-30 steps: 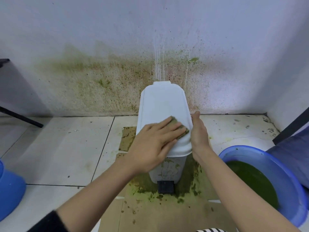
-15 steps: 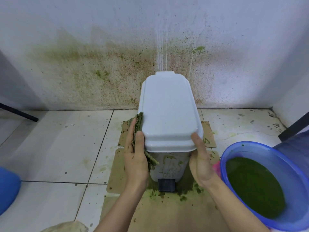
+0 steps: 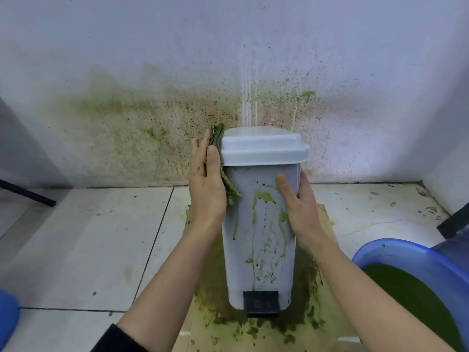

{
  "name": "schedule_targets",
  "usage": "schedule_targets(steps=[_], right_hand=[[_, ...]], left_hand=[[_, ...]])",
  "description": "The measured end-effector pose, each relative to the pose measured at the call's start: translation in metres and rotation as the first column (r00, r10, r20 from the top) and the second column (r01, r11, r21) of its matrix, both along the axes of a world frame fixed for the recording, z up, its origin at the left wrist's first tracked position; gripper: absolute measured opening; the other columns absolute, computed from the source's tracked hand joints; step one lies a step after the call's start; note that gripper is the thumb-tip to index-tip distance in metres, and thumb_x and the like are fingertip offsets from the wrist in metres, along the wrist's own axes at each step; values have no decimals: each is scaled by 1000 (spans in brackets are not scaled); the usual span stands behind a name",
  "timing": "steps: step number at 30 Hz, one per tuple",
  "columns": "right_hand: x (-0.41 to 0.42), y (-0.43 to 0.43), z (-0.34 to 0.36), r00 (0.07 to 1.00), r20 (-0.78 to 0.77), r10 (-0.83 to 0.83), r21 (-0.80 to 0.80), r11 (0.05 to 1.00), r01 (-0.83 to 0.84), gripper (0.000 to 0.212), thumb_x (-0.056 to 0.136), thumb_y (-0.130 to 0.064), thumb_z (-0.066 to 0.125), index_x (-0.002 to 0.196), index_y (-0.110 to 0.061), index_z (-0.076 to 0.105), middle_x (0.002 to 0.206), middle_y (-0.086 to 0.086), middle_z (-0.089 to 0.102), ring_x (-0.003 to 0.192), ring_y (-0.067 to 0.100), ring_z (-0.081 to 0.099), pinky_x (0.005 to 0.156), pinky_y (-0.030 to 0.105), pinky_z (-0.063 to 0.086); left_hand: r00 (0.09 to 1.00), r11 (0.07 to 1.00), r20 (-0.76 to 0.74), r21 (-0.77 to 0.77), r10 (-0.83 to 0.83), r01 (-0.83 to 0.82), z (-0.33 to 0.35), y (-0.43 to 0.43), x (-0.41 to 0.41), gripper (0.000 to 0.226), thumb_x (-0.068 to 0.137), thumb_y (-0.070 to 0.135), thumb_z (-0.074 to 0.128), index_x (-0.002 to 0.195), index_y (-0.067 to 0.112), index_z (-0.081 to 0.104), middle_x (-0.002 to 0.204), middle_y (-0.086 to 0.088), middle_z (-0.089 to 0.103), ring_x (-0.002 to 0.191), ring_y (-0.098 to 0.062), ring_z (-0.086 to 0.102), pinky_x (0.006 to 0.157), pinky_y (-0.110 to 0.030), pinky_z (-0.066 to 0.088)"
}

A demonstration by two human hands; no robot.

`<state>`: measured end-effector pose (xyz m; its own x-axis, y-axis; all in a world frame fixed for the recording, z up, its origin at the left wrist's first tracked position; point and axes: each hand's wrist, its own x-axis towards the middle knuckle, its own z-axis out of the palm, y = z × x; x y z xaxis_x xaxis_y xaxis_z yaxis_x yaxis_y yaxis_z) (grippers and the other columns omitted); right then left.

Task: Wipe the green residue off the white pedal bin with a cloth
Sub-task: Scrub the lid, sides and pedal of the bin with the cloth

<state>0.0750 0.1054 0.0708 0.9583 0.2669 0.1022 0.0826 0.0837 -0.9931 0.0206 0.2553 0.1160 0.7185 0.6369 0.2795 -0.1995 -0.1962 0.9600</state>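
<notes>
The white pedal bin (image 3: 261,252) stands upright on stained cardboard against the wall, its lid (image 3: 264,148) closed and its black pedal (image 3: 261,302) at the bottom front. Green streaks (image 3: 264,196) run down its front face. My left hand (image 3: 206,189) lies flat with straight fingers and presses a green-soaked cloth (image 3: 217,135) against the bin's left side at the lid's edge; the cloth's lower end hangs below my palm. My right hand (image 3: 302,207) grips the bin's upper right side, thumb on the front face and fingers hidden round the side.
A blue basin (image 3: 406,252) of green liquid sits on the floor at the right. The cardboard (image 3: 228,336) under the bin is smeared green. The wall behind is spattered green. A black furniture leg (image 3: 28,193) is at the left, a blue object (image 3: 7,316) at the lower left.
My left hand took the cloth off the lid top, round to the bin's left side and further back along it. The view dropped lower, showing the streaked front. My right hand slid below the lid.
</notes>
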Motion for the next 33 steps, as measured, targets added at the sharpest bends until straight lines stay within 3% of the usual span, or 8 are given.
schedule_targets(steps=[5,10,15,17,20,22,28,33], right_hand=[[22,17,-5,992,59,-115,-48,992,117,64,83,-65,60,136,-30,50,116,-13,67,103,3,66,91,35,56],[27,20,-11,989,59,-132,0,991,132,63,84,-62,57,136,-27,50,117,-11,67,104,4,67,92,36,56],[29,21,-13,988,43,-147,11,989,146,62,85,-63,57,137,-30,50,119,-11,67,106,4,66,95,38,55],[27,22,-16,987,47,-153,-5,988,154,66,85,-65,56,140,-30,48,122,-12,65,107,2,64,96,38,54],[26,27,-18,984,56,-169,-8,986,169,75,82,-70,53,143,-28,44,124,-13,62,108,-1,62,97,35,54],[26,28,-18,983,61,-173,-2,985,173,77,82,-73,53,143,-27,44,124,-11,63,109,0,62,97,36,53],[25,23,-24,986,43,-163,28,986,161,77,79,-72,53,142,-28,45,125,-7,64,111,8,64,96,42,54],[24,27,-27,984,74,-164,13,986,164,82,78,-77,50,145,-30,41,135,-7,58,120,7,58,101,41,51]], left_hand=[[992,961,83,252,95,-113,-60,-21,-15,47,105,30,39,151,33,31,165,14,12,149,4,9,118,-13,17],[984,865,103,468,147,-178,-79,-22,0,47,104,29,40,150,20,35,163,0,20,154,-21,9,125,-40,13],[966,597,210,760,150,-258,-85,-18,10,41,102,17,48,142,8,47,154,-13,36,146,-36,25,121,-42,21],[957,584,215,759,194,-289,-92,-19,4,40,102,18,50,141,12,50,151,-12,39,137,-35,33,116,-40,30],[925,726,181,576,334,-375,-75,-18,9,41,103,21,47,143,16,50,141,-10,43,119,-29,40,105,-24,33],[915,772,161,495,370,-399,-60,-14,18,40,102,19,47,142,15,52,138,-10,47,115,-26,41,102,-24,33],[939,569,235,749,253,-341,-74,-13,8,38,101,21,51,139,17,53,135,-8,44,113,-27,42,100,-27,33],[910,755,188,510,369,-412,-57,-14,16,41,99,20,55,140,16,53,129,-10,48,110,-20,41,99,-18,31]])
